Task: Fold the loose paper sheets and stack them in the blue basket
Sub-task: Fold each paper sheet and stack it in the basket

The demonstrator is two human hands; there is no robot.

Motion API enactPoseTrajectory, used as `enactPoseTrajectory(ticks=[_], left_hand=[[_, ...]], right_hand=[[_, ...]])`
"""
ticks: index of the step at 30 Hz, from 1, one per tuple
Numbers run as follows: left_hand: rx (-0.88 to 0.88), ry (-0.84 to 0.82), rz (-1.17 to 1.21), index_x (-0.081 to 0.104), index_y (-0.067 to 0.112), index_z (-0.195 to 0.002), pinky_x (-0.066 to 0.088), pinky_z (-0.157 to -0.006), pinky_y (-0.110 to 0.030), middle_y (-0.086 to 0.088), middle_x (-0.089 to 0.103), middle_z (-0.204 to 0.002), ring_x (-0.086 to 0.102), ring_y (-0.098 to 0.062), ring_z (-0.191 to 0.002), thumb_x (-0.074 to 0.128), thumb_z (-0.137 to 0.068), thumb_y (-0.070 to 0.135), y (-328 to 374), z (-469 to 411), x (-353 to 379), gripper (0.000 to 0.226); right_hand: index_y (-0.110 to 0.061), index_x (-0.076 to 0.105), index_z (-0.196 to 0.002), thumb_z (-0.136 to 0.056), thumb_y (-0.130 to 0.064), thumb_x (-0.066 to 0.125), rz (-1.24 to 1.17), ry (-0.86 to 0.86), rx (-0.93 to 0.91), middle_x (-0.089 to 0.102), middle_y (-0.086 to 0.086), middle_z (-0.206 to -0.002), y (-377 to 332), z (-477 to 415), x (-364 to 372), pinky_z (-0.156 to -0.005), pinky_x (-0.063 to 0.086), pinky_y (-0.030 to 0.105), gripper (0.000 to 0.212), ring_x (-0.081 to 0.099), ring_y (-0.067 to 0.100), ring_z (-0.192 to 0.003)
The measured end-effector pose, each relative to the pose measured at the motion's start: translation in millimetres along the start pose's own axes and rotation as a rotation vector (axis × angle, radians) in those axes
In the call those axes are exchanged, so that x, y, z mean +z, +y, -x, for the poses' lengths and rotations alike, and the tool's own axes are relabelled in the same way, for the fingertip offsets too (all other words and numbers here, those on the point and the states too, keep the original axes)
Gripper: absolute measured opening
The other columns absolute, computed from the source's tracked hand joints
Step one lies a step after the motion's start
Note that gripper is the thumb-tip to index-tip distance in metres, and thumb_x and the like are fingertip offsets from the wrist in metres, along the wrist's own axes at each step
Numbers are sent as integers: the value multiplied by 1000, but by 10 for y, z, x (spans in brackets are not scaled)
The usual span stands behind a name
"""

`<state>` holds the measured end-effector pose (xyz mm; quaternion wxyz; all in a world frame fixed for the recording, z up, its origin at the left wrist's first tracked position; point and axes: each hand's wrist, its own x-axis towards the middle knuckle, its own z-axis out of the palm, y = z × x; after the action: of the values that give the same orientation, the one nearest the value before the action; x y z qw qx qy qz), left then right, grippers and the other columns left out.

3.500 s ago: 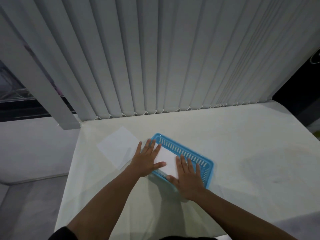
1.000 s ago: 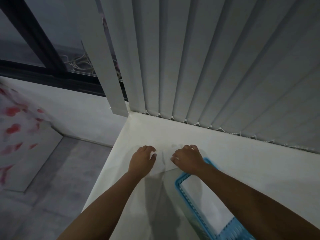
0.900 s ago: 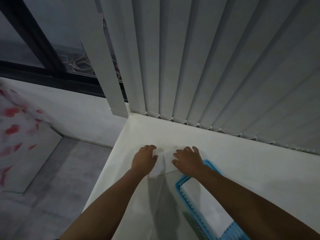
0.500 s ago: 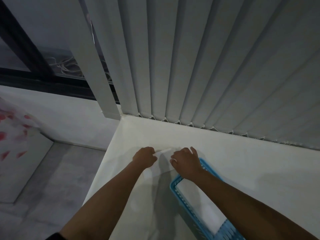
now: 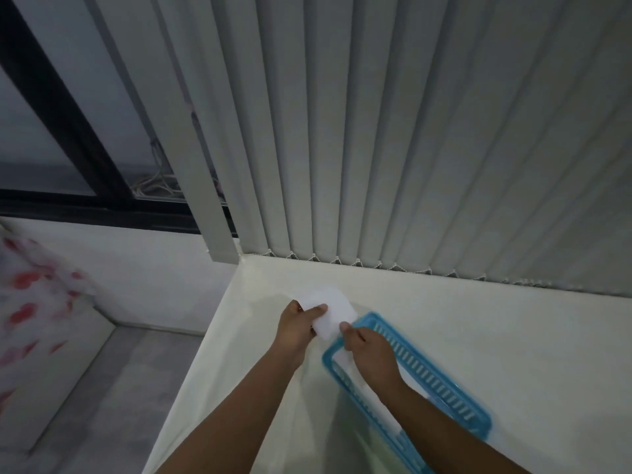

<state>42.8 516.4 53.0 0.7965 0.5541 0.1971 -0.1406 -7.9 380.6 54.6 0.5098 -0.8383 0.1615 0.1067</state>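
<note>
Plain white, unprinted, for the sheet of paper [image 5: 331,310] at the far left of the table. Bright sky blue for the basket [image 5: 444,391] just right of it, walls patterned with rows of short upright slots; white inside. Cream-white, unpatterned, for the table top [image 5: 496,323]. Pale grey for the vertical blinds [image 5: 376,131] at the far edge, striped by darker shadow lines between slats. Black for the window frame [image 5: 65,131], far left. White for the wall [image 5: 143,265] beneath. Mottled grey for the floor [image 5: 102,388], near left. White with blurred red blotches for the cloth [image 5: 27,302] at the left edge.
</note>
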Motion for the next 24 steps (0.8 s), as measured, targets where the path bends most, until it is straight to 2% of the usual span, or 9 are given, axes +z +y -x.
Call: enactPoseTrajectory(ticks=[2, 4, 6, 9, 14, 17, 20, 24], left_hand=[[-25, -15, 63, 62, 6, -97, 56, -78, -34, -11, 70, -98, 67, -26, -88, 64, -86, 2, -102, 156, 144, 11], [-35, -40, 80, 63, 6, -105, 56, -78, -35, -10, 71, -104, 67, -27, -94, 62, -88, 6, -212, 294, 263, 17], [-45, -59, 93, 63, 7, -108, 56, -83, -37, -10, 71, -107, 67, -28, -100, 57, -93, 13, -320, 411, 336, 17], [-37, -51, 73, 64, 8, -106, 56, -80, -34, -11, 72, -104, 69, -26, -97, 50, -98, 20, -438, 549, 371, 20], [-73, -59, 92, 61, 7, -112, 54, -88, -35, -12, 71, -108, 68, -25, -99, 52, -96, 16, -624, 741, 409, 21], [-84, -50, 143, 60, 5, -113, 55, -84, -31, -12, 71, -107, 69, -23, -94, 55, -94, 13, -694, 815, 472, 22], [-113, -37, 151, 61, 5, -112, 55, -83, -30, -13, 69, -109, 68, -22, -95, 58, -93, 13, -716, 798, 451, 21], [-139, 25, 100, 60, 4, -112, 53, -86, -33, -13, 65, -108, 63, -24, -98, 64, -89, 15, -587, 619, 349, 25]], right_hand=[[-14, 66, -84, -93, -40, 55, -283, -33, 133, 70, 5, -88, 25, 107, -84, -72, 46, 27, 30, 59, 14, -74], [-3, 68, -87, -91, -27, 60, -387, 25, 146, 71, 16, -93, 115, 196, -189, -71, 46, 30, 26, 58, 18, -73], [2, 67, -87, -90, -20, 61, -398, 83, 135, 70, 19, -90, 219, 294, -301, -67, 45, 28, 23, 58, 18, -69], [-8, 66, -78, -91, -19, 61, -397, 92, 131, 70, 8, -84, 365, 428, -448, -61, 44, 24, 17, 58, 15, -67], [-11, 66, -87, -89, -23, 65, -580, 36, 214, 68, 4, -82, 567, 653, -504, -66, 47, 27, 13, 59, 17, -72], [-11, 63, -81, -86, -15, 68, -697, -20, 252, 69, 6, -81, 592, 731, -486, -62, 48, 26, 8, 57, 16, -68], [-9, 59, -73, -84, -7, 68, -662, 60, 262, 70, 10, -78, 587, 749, -477, -51, 44, 21, 15, 52, 12, -56], [-10, 58, -71, -82, -9, 71, -581, 163, 282, 73, 9, -78, 640, 772, -518, -51, 41, 21, 17, 53, 10, -54]])
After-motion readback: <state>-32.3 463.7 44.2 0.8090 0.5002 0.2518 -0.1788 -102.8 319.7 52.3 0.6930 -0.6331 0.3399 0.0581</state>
